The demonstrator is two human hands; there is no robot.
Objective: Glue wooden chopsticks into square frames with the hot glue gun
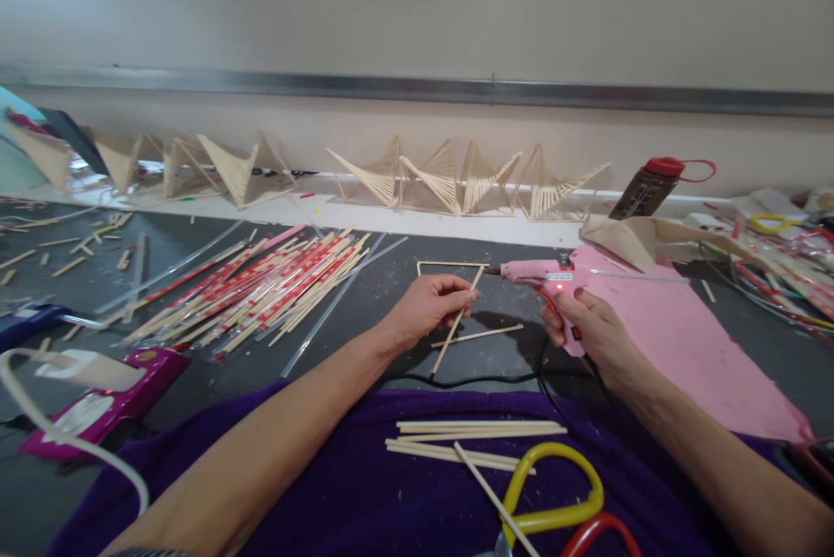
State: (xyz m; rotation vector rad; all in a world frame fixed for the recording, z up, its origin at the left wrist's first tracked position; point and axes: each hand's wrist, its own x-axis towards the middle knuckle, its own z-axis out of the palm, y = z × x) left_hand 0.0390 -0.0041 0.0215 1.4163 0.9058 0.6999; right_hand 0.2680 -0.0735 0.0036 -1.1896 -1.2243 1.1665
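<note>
My left hand [438, 307] is closed, pinching a thin wooden stick [449, 340] that slants up to the right. In my right hand [583, 318] is a pink hot glue gun [531, 270] with a small red light lit; its nozzle meets or nearly meets the stick's upper end. Behind my left fingers another wooden stick [453, 263] lies level, joined at its left end to a short piece. A further loose stick [479, 336] rests on the dark table just below. The glue gun's black cord [469, 382] runs across underneath.
Several stick models [430, 179] stand along the back ledge. Bundled sticks in red-and-white wrapping [261, 288] lie left, near a magenta power strip [110, 409]. Sticks and yellow-handled scissors [553, 487] lie on purple cloth [365, 487]. At right are a bottle [648, 188] and pink sheet [691, 331].
</note>
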